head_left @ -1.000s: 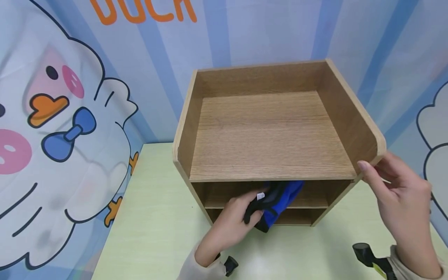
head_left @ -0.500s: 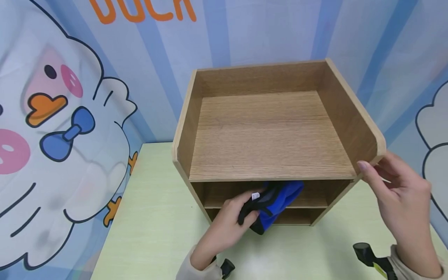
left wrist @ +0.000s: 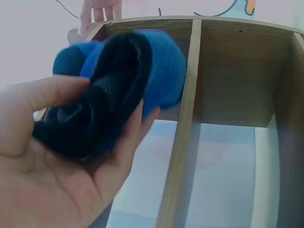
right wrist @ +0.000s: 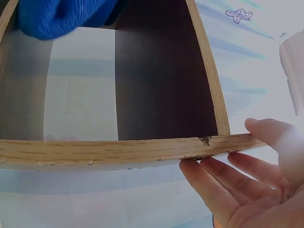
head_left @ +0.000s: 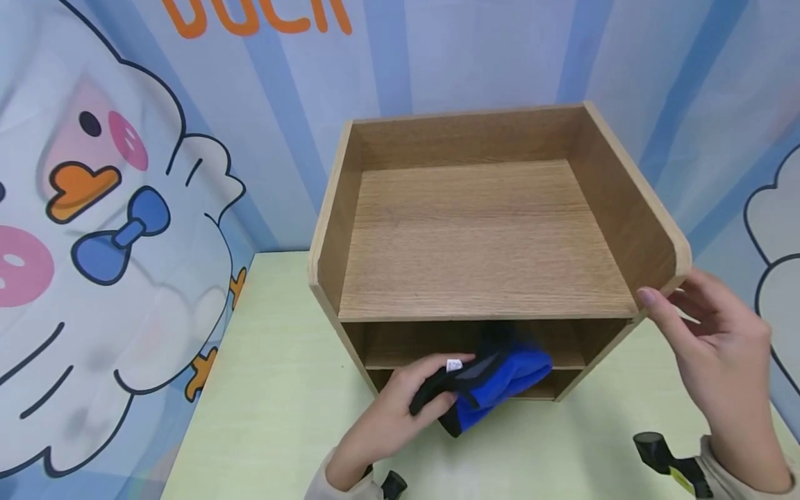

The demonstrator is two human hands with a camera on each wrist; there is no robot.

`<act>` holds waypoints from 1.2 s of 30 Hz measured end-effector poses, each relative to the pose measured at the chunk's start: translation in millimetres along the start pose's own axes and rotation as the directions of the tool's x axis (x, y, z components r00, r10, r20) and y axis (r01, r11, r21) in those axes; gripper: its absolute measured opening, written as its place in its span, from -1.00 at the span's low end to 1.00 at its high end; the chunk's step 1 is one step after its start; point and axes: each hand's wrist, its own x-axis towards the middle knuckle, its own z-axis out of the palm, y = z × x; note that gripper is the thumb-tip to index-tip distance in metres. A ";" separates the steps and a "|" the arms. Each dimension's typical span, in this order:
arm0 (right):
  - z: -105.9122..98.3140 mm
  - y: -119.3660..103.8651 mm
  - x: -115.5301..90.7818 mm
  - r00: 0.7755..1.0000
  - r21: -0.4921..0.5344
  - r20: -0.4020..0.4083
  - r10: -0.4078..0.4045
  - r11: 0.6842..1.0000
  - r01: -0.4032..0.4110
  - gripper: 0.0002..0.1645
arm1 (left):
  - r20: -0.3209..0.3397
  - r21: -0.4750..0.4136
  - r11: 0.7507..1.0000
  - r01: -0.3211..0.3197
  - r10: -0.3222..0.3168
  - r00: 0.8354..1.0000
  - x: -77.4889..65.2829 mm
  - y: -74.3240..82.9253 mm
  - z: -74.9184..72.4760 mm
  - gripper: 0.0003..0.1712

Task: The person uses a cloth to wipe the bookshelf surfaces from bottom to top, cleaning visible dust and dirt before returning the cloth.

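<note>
In the head view my left hand [head_left: 400, 396] grips a soft blue and black cloth bundle [head_left: 509, 375] with a small white tag, held in front of the wooden shelf unit [head_left: 494, 236]. In the left wrist view the bundle [left wrist: 164, 71] looks rolled, its black edge between my thumb and fingers. My right hand [head_left: 719, 347] pinches the front corner of the unit's right side panel. From the right wrist view, the thumb lies on one side of the wooden edge [right wrist: 109, 151] and the fingertips on the other. Part of the bundle [right wrist: 57, 19] shows at top left there.
The unit stands on a pale green table [head_left: 281, 361], with lower compartments below its top tray. Behind it hangs a blue striped backdrop [head_left: 475, 55] printed with a large white duck [head_left: 169, 312]. Black wrist cameras [head_left: 653, 451] are strapped on both wrists.
My left hand has drawn the cloth bundle left and toward me, so more of it shows outside the compartment. The right hand keeps its pinch on the side panel.
</note>
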 end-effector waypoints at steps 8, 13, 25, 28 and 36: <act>-0.5 1.8 0.8 1.000 0.007 0.007 -0.003 1.000 0.003 -0.44 | 0.085 0.000 0.990 -0.142 0.141 0.986 -7.2 -3.3 4.9 -0.49; -1.2 1.8 2.0 1.000 0.008 0.007 0.010 1.000 -0.010 -0.44 | 0.182 -0.117 0.987 -0.113 0.133 0.974 -10.2 -10.5 13.6 -0.50; -0.3 2.8 0.5 0.999 0.013 0.028 0.038 0.999 -0.038 -0.44 | 0.330 -0.174 0.981 0.090 -0.028 0.943 -18.1 -85.7 64.6 -0.57; 0.2 4.5 -0.8 0.999 0.041 0.037 0.028 0.999 -0.029 -0.44 | 0.328 -0.182 0.971 0.158 -0.092 0.940 -23.0 -103.2 70.9 -0.56; -0.2 6.1 -3.2 0.999 0.053 0.039 0.032 0.998 -0.034 -0.44 | 0.287 -0.232 0.933 0.273 -0.203 0.936 -32.4 -124.6 72.9 -0.51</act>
